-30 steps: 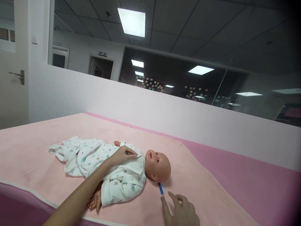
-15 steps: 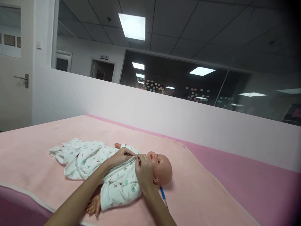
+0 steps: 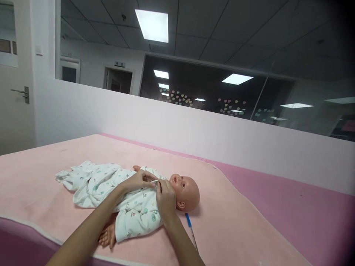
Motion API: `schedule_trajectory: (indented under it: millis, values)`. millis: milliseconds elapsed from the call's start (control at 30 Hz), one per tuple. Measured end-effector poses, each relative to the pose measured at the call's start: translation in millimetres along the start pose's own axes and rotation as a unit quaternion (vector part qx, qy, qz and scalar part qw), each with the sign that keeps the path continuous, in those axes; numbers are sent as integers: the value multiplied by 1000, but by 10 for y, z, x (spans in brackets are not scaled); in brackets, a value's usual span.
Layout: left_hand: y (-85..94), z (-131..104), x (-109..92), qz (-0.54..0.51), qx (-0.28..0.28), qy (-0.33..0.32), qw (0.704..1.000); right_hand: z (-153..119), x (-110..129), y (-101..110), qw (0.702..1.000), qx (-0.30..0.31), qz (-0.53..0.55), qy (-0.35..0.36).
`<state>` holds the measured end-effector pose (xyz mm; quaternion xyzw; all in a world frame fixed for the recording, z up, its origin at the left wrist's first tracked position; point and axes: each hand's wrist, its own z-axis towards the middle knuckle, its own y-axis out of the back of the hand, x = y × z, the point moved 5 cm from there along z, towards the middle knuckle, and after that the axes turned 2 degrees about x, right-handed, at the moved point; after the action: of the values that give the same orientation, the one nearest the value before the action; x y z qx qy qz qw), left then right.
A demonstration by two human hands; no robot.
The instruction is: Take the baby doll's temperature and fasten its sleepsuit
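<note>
A baby doll (image 3: 190, 193) lies on its back on the pink mat, its head to the right. It wears a white romper (image 3: 138, 224) with small green and grey prints. My left hand (image 3: 141, 180) is at the doll's upper chest, fingers pinching the edge of the romper near the neck. Close beside it, under the doll's chin, my right hand (image 3: 166, 195) grips the same neckline with curled fingers. A small fold of white cloth shows between the fingertips; any fastener there is hidden. One doll hand (image 3: 108, 236) sticks out of the near sleeve.
A blue-ended, thin pen-like stick (image 3: 188, 220) lies beside the doll's head, partly behind my right forearm. The pink mat (image 3: 227, 221) covers a darker pink padded surface (image 3: 313, 214). Behind runs a white half wall (image 3: 194, 129) with windows above; a door (image 3: 16, 111) is at left.
The view has shifted slightly, so everything sits a little further left and up. My hands stay at the neckline, with the cloth edge pinched up between the fingertips.
</note>
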<state>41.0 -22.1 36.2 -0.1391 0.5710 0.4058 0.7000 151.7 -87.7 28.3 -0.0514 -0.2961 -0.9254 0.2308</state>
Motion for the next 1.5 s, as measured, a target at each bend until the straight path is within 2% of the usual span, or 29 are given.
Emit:
schedule_trajectory:
  millis: [267,567,833,967,1233,1500]
  values:
    - [-22,11,2,-21,23,-11,999,-20,-1,30,994,-23,87,-62]
    - [-4,15,27,-25,6,-5,1000,-9,-24,28,987,-26,132,-83]
    - [40,16,44,-1,-41,11,999,-34,-32,51,976,-50,185,-105]
    - [39,21,60,-16,-40,9,999,-60,-46,49,974,-63,193,-99]
    - [9,0,-16,5,-24,-9,1000,-58,-46,34,981,-47,167,-91]
    - [9,16,24,0,-14,-22,1000,-40,-46,43,980,-43,170,-95]
